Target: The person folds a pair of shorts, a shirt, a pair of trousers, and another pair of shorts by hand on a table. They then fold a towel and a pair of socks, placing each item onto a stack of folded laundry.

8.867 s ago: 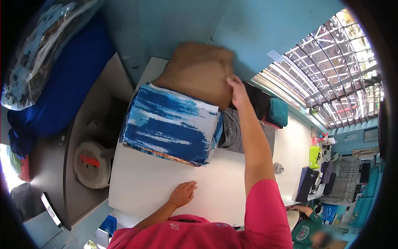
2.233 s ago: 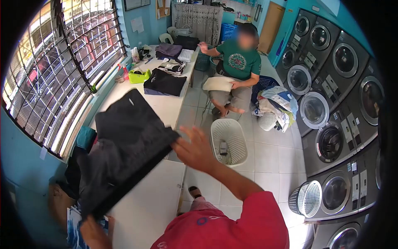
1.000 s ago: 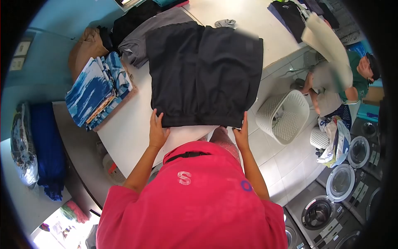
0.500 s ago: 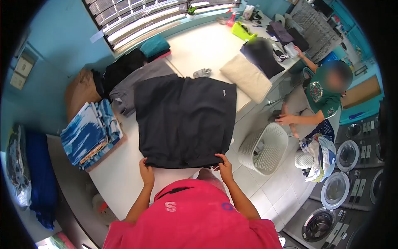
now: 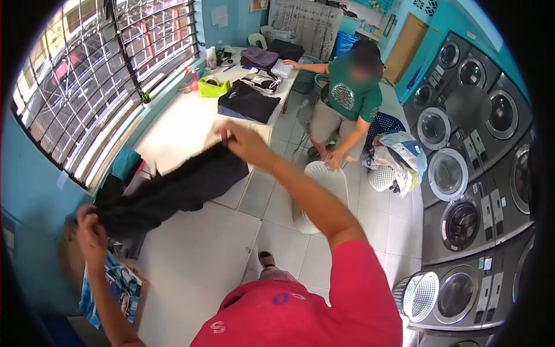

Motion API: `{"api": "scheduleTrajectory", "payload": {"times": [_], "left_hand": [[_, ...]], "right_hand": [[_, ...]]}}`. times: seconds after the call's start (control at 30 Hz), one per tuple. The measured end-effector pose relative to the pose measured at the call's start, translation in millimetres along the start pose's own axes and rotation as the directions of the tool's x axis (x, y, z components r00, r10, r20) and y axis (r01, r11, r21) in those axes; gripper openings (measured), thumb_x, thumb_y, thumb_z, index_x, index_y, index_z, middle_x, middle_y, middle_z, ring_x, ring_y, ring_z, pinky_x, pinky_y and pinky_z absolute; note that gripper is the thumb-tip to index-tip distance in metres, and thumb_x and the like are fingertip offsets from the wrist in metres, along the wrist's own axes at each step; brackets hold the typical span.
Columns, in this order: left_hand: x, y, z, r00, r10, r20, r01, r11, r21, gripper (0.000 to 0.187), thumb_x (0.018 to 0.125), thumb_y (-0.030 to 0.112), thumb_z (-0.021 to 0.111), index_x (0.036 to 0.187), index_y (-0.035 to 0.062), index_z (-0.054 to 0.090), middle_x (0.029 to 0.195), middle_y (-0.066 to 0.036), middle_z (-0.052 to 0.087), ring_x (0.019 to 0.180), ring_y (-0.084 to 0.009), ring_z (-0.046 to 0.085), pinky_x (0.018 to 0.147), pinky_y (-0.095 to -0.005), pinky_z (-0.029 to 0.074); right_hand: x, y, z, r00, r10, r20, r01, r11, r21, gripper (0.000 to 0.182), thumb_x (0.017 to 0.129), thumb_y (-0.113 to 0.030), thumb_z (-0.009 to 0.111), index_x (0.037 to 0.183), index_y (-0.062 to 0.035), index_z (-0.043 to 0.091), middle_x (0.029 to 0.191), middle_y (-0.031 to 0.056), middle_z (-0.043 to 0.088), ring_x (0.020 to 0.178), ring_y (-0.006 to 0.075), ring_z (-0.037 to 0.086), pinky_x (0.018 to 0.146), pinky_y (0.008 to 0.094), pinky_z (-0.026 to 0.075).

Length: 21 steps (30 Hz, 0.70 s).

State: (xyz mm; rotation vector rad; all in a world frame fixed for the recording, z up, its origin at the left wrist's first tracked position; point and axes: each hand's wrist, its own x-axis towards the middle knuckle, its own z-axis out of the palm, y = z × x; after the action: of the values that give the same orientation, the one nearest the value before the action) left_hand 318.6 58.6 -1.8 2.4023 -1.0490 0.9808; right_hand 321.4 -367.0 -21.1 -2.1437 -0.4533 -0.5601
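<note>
Black shorts [image 5: 179, 188] are stretched above the table [image 5: 191, 272], hanging in a dark band between my two hands. My left hand [image 5: 91, 236] grips one end at the left, beside the wall. Higher and farther right, my right hand [image 5: 247, 144] pinches the opposite end. Blur softens the hands and cloth, so some fingertips are hard to make out. Beneath and behind my left hand are blue-and-white patterned folded cloths [image 5: 113, 289]. A teal folded cloth [image 5: 125, 163] lies beyond the shorts, near the window.
A person in a green shirt [image 5: 351, 95] sits across from me, one hand at a plastic packet [image 5: 281, 69]. Folded dark clothes [image 5: 248, 103] and a lime-green container [image 5: 214, 88] stand on the far table. A white basket [image 5: 321, 194] is on the floor; washing machines [image 5: 459, 222] line the right.
The shorts have been lifted off the table and carried up, no longer lying flat. My hands have spread apart, the right one reaching forward. My view has turned to the right.
</note>
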Motion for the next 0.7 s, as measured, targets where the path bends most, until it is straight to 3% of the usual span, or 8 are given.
{"api": "scheduleTrajectory", "payload": {"times": [0.07,0.13,0.3,0.4,0.53,0.6,0.67,0.7], "left_hand": [[42.0,0.3,-30.1,0.999,0.019,0.028,-0.023,0.985,0.173,0.044,0.067,-0.015,0.043,0.105,0.0075,0.042,0.107,-0.017,0.047,0.087,-0.0343,0.054,0.074,-0.0338,0.045],[72.5,15.0,-53.7,1.0,0.025,-0.002,-0.024,0.978,0.206,0.047,0.067,-0.016,0.042,0.108,0.0073,0.043,0.107,-0.015,0.047,0.087,-0.0339,0.053,0.073,-0.0324,0.045],[83.5,14.4,-72.9,0.984,-0.161,0.082,0.139,0.963,0.231,0.034,0.069,-0.016,0.04,0.099,0.001,0.043,0.103,-0.013,0.044,0.088,-0.031,0.051,0.074,-0.0255,0.04],[82.6,16.8,-80.3,0.97,-0.219,0.108,0.209,0.973,0.096,0.028,0.07,-0.015,0.041,0.095,-0.0012,0.041,0.1,-0.014,0.044,0.085,-0.0287,0.049,0.071,-0.0239,0.037],[76.8,7.7,-90.6,0.956,-0.248,0.157,0.243,0.969,0.055,0.022,0.071,-0.014,0.042,0.09,-0.0018,0.04,0.094,-0.011,0.043,0.076,-0.0241,0.044,0.067,-0.023,0.037],[76.0,11.0,-96.3,0.947,-0.259,0.191,0.259,0.966,0.028,0.022,0.071,-0.014,0.042,0.09,-0.0019,0.041,0.093,-0.011,0.044,0.075,-0.0234,0.044,0.066,-0.0239,0.037],[73.3,6.4,-98.0,0.937,-0.266,0.225,0.272,0.962,0.002,0.021,0.071,-0.013,0.042,0.089,-0.002,0.042,0.092,-0.011,0.044,0.073,-0.0227,0.044,0.064,-0.0248,0.037],[67.4,-4.3,-98.7,0.949,-0.218,0.228,0.209,0.976,0.064,0.021,0.07,-0.012,0.043,0.089,-0.0026,0.042,0.092,-0.011,0.046,0.072,-0.0223,0.044,0.064,-0.0251,0.037]], "right_hand": [[35.4,-10.2,-28.1,0.966,-0.26,-0.001,0.259,0.962,-0.09,0.02,0.068,0.009,0.045,0.082,-0.0053,0.044,0.097,0.0076,0.058,0.077,0.0172,0.053,0.067,0.0279,0.042],[51.9,-38.3,-54.2,0.893,-0.449,-0.016,0.447,0.892,-0.074,0.023,0.066,0.011,0.044,0.081,-0.0057,0.041,0.102,0.0069,0.057,0.078,0.0171,0.053,0.067,0.0267,0.041],[49.5,-71.9,-84.8,0.934,-0.21,0.289,0.118,0.945,0.306,0.019,0.073,0.011,0.037,0.075,-0.0076,0.034,0.109,0.0044,0.056,0.072,0.0071,0.047,0.059,0.0206,0.044],[36.0,-86.3,-91.5,0.896,-0.085,0.436,-0.099,0.919,0.381,0.019,0.074,0.011,0.035,0.074,-0.008,0.033,0.108,0.0049,0.055,0.071,0.0076,0.048,0.052,0.02,0.047],[25.1,-101.3,-91.1,0.805,-0.057,0.591,-0.111,0.963,0.244,0.025,0.076,0.005,0.036,0.091,-0.007,0.053,0.107,0.0034,0.055,0.073,0.0104,0.054,0.05,0.0193,0.048],[24.4,-95.8,-86.4,0.806,-0.102,0.583,0.003,0.986,0.169,0.031,0.075,0.002,0.04,0.1,-0.0065,0.056,0.099,0.0049,0.057,0.07,0.0135,0.056,0.052,0.0228,0.048],[28.9,-74.2,-79.0,0.762,-0.445,0.47,0.497,0.868,0.015,0.024,0.074,-0.001,0.043,0.092,-0.0028,0.058,0.091,0.0078,0.058,0.065,0.016,0.056,0.054,0.0271,0.046],[30.4,-75.9,-82.1,0.761,-0.447,0.471,0.499,0.867,0.016,0.024,0.074,-0.001,0.043,0.092,-0.0028,0.058,0.091,0.0078,0.058,0.065,0.016,0.056,0.054,0.0271,0.046]]}}
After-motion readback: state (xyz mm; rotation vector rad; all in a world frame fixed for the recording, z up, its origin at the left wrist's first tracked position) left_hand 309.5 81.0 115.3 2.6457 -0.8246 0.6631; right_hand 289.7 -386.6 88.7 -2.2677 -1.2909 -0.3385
